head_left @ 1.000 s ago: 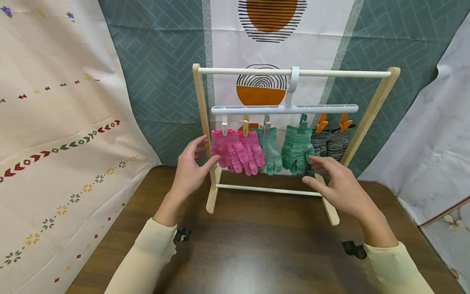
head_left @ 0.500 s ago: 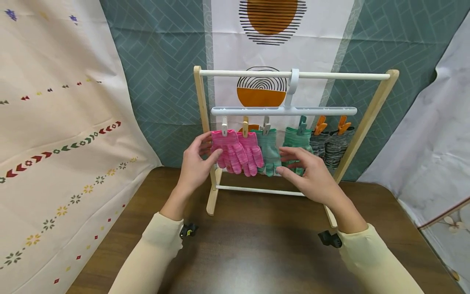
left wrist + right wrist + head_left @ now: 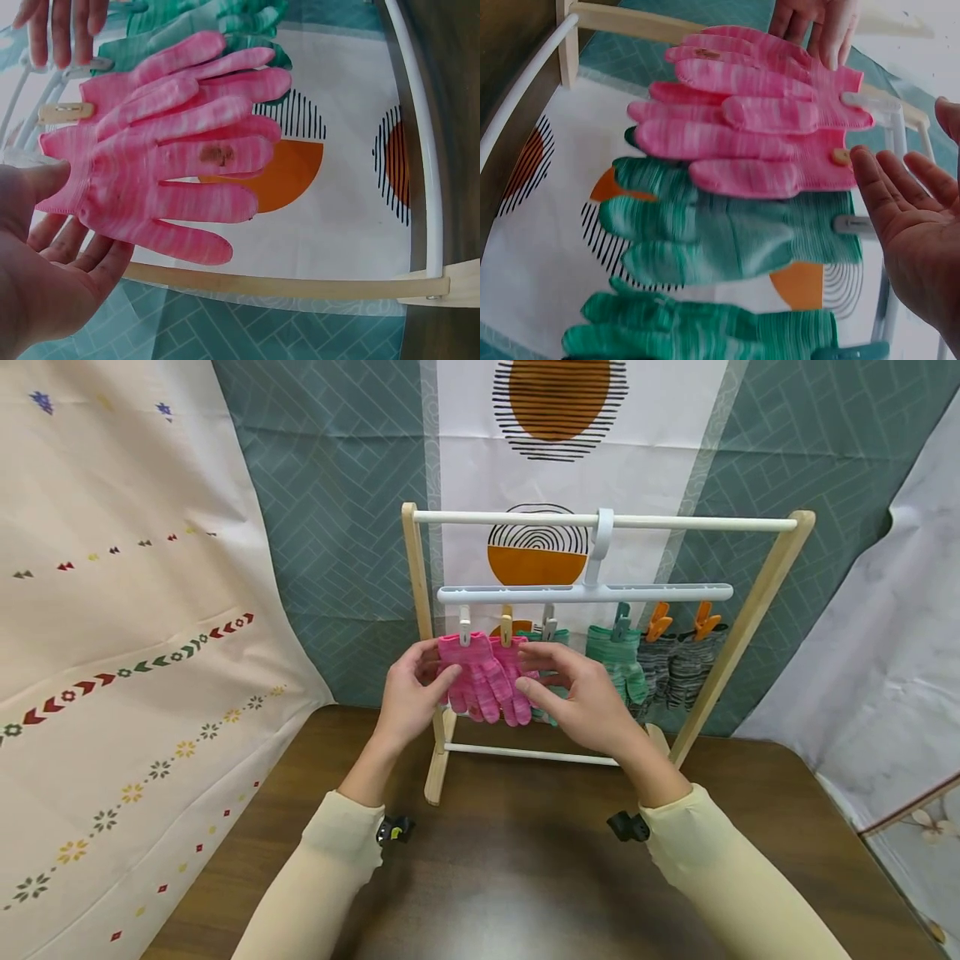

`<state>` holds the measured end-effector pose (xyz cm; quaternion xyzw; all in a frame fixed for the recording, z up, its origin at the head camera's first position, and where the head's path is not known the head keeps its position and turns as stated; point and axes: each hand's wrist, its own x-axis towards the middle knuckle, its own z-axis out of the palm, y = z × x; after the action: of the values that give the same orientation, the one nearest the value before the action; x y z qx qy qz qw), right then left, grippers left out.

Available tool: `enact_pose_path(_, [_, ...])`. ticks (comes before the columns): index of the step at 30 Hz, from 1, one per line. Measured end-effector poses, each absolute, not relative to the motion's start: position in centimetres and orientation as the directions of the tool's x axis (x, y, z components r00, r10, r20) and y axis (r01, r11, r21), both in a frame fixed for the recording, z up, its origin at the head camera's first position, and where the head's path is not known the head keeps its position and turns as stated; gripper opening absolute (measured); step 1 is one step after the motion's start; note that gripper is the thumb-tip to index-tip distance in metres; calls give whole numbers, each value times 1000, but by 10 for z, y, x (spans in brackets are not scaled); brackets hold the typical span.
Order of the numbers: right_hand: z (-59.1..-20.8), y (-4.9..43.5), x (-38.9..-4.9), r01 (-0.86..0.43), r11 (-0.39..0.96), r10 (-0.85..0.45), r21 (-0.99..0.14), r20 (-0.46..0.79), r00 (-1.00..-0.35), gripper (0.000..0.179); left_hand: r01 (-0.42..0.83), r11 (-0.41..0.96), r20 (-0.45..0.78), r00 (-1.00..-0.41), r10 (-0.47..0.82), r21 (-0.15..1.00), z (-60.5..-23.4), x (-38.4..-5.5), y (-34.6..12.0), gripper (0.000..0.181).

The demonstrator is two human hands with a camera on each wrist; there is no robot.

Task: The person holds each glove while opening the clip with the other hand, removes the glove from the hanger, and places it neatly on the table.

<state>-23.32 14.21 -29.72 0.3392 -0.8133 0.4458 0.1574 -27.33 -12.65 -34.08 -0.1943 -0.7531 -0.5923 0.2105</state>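
Note:
Two pink knitted gloves hang by their cuffs, the left one from a white clothespin and its neighbour from a yellowish clothespin. My left hand is at the left pink glove's outer edge; in the left wrist view its thumb lies over the cuff side and its loosely bent fingers reach behind. A brown stain marks one finger of that glove. My right hand, fingers relaxed and spread, hovers beside the second pink glove's cuff and partly hides a green glove in the head view.
A pale hanger hooks over the top bar of a wooden rack. Farther right hang another green glove on a teal clothespin and dark grey gloves on orange clothespins. The rack stands on a brown table.
My right hand has swept left from beside the grey gloves, past the green ones, to the pink gloves. The left hand has edged right to the pink glove's side. The gloves still hang.

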Motion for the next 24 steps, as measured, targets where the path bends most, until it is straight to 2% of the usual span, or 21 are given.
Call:
enact_pose_path(7, [-291, 123, -241, -692, 320, -410, -647, 564, -717, 48, 526, 213, 529, -847, 46, 824, -341, -272, -123, 43])
enact_pose_path(16, [-287, 108, -247, -704, 267, -411, -658, 583, -701, 52, 449, 84, 444, -893, 70, 890, -344, -267, -123, 35])
enact_pose_path(24, [-282, 93, -250, -709, 223, -421, -670, 589, -689, 55, 423, 31, 421, -905, 63, 905, -343, -260, -120, 33])
